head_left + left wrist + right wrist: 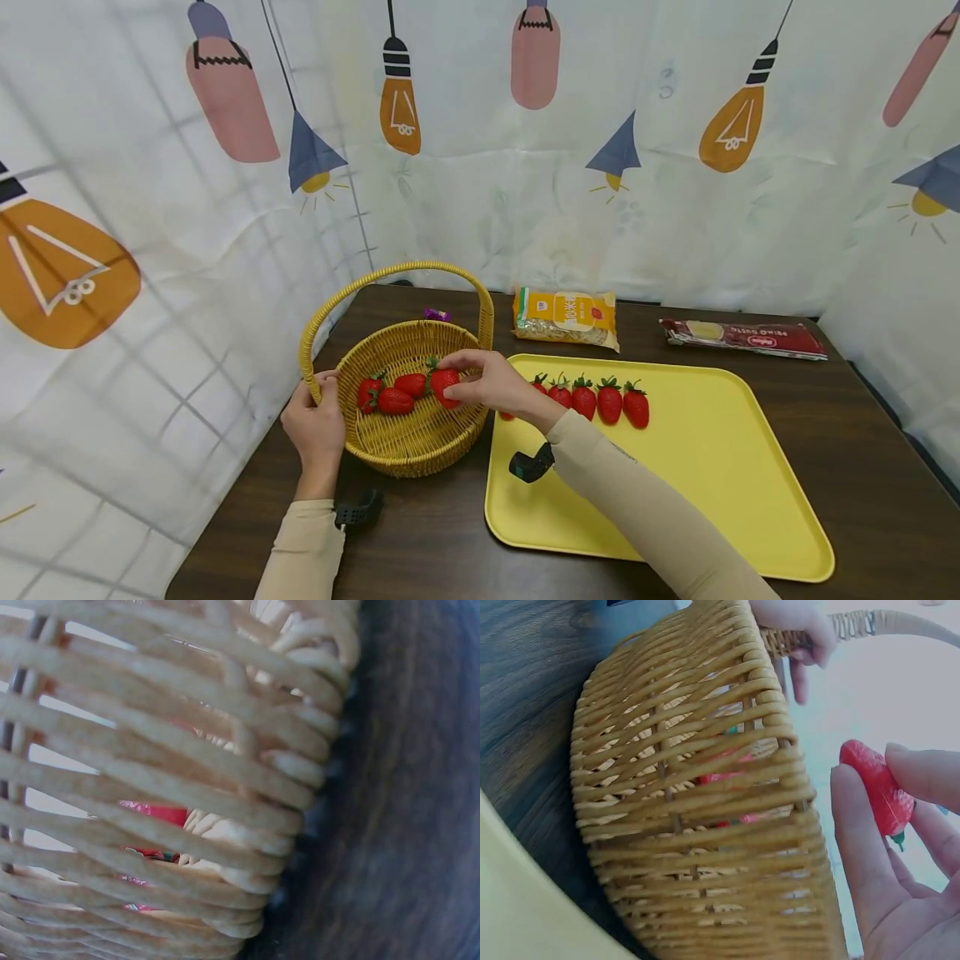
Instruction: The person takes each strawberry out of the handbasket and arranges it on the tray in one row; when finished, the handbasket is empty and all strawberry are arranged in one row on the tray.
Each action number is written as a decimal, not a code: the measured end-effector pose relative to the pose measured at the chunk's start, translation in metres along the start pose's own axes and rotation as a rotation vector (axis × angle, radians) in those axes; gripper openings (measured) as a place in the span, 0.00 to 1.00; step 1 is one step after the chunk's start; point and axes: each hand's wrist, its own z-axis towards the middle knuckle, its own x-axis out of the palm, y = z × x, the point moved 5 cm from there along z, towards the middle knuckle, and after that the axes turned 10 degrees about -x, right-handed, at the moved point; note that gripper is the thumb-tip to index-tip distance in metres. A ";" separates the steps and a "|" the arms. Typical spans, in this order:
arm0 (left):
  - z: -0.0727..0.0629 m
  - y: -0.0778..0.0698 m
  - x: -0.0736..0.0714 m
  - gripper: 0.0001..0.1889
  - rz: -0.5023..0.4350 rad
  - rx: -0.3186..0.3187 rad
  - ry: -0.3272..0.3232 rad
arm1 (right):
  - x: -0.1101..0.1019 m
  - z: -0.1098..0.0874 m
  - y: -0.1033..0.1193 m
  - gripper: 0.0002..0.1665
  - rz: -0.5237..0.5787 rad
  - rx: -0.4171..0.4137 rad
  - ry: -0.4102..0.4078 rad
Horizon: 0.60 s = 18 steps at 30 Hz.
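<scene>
A wicker basket (416, 462) with a tall arched handle stands on the table, several strawberries (394, 402) lying inside it. My left hand (315, 421) grips the basket at its left side, where the handle meets the rim. Between thumb and fingers, my right hand (487, 383) pinches one strawberry (877, 787) above the basket's right part. In the right wrist view this strawberry is beside the rim, its green stem pointing down. Only woven basket wall (150, 750) and a bit of red behind it show in the left wrist view.
Right of the basket lies a yellow tray (712, 467) with a row of strawberries (609, 402), partly hidden by the right arm. Behind are a yellow food packet (566, 317), a dark red packet (746, 337) and a small purple wrapped item (437, 315). A patterned curtain (480, 200) encloses the table.
</scene>
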 end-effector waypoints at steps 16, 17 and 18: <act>0.001 0.002 0.001 0.13 -0.003 -0.014 -0.002 | -0.048 -0.053 -0.005 0.28 0.082 -0.034 -0.188; 0.001 0.003 0.001 0.13 -0.003 -0.014 -0.003 | -0.052 -0.057 -0.006 0.27 0.079 -0.038 -0.207; 0.001 0.003 0.000 0.12 -0.003 -0.012 -0.004 | -0.056 -0.061 -0.008 0.26 0.070 -0.040 -0.225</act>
